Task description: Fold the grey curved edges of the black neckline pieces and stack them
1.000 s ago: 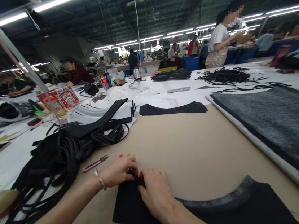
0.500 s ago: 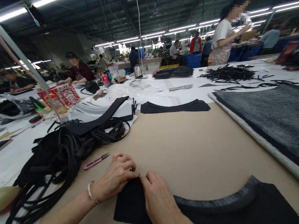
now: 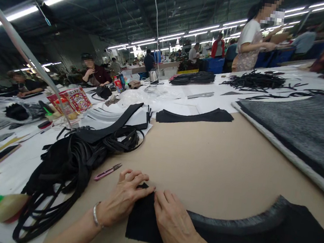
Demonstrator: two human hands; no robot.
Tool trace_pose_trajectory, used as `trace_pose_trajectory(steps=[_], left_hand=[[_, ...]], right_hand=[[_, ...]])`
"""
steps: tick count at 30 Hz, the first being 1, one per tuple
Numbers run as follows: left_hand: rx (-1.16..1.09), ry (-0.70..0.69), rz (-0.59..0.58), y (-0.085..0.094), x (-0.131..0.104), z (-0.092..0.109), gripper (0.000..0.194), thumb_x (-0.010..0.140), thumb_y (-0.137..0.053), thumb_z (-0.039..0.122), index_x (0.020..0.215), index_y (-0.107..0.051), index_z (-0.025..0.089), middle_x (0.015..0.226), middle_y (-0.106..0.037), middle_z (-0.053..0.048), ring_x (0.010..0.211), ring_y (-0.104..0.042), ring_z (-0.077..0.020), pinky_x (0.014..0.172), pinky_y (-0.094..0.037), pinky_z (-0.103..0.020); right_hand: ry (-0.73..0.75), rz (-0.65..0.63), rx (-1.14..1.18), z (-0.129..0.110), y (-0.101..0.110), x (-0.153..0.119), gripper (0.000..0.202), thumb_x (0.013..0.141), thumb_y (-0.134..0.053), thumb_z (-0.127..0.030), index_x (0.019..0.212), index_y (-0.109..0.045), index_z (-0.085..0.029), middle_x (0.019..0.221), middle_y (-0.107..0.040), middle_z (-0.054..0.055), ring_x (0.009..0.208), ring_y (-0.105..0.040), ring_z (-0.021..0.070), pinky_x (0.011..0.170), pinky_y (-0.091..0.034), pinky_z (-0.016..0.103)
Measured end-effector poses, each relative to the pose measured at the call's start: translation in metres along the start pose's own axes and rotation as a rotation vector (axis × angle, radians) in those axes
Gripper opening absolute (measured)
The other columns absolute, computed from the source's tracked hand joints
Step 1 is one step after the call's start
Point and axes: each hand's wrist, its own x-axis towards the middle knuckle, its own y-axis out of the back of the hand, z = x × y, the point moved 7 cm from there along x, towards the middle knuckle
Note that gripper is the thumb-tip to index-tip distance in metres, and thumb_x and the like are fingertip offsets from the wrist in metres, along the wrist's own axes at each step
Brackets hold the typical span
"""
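A black fabric piece (image 3: 232,242) with a curved upper edge lies flat on the tan board in front of me. Along the curve runs a folded, greyish strip (image 3: 234,225). My left hand (image 3: 125,196), with a silver bracelet at the wrist, pinches the fabric's upper edge near its left corner. Right beside it, my right hand (image 3: 172,213) presses its bunched fingers onto the same edge, fingertips almost meeting the left thumb. The fingers partly hide the edge between them. Pink thread snips (image 3: 107,172) lie on the board just left of my left hand.
Black strips (image 3: 70,165) are heaped at the left, near a green-nozzled bottle (image 3: 6,207). Farther back lies a stack of curved black pieces (image 3: 195,116). A thick grey-black sheet pile (image 3: 302,131) borders the right. A person (image 3: 250,41) stands across the table.
The view has shifted slightly, so most things appear farther right. Both hands stay at the fabric's edge, with the right fingers lying flatter. The person across the table has lowered their arms.
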Motion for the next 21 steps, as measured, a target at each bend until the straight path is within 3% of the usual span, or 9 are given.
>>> trace_pose_trajectory(steps=[8,14,21], left_hand=[[-0.071,0.113,0.01,-0.003,-0.01,0.015,0.066,0.082,-0.04,-0.001,0.136,-0.042,0.037,0.115,-0.059,0.0,0.109,-0.045,-0.0181,0.098,-0.018,-0.039],[-0.103,0.246,-0.007,-0.006,-0.018,0.02,0.066,0.081,-0.042,-0.001,0.136,-0.041,0.036,0.107,-0.06,0.0,0.102,-0.05,-0.0168,0.094,-0.023,-0.037],[-0.098,0.283,-0.069,-0.014,-0.022,0.025,0.062,0.084,-0.039,0.0,0.138,-0.04,0.031,0.107,-0.061,0.0,0.102,-0.051,-0.0168,0.095,-0.025,-0.038]], right_hand=[[-0.011,-0.027,-0.003,-0.002,-0.002,-0.003,0.035,0.076,-0.051,-0.005,0.11,-0.058,-0.008,0.096,-0.057,0.012,0.086,-0.049,0.0243,0.079,-0.041,0.04],[-0.029,-0.179,0.063,0.005,0.004,0.0,0.038,0.076,-0.049,-0.006,0.113,-0.058,-0.007,0.097,-0.057,0.011,0.086,-0.048,0.0239,0.08,-0.037,0.04],[-0.096,-0.358,0.322,0.021,0.013,0.016,0.037,0.082,-0.041,-0.005,0.113,-0.058,-0.016,0.107,-0.057,0.008,0.095,-0.048,0.0221,0.082,-0.032,0.037]])
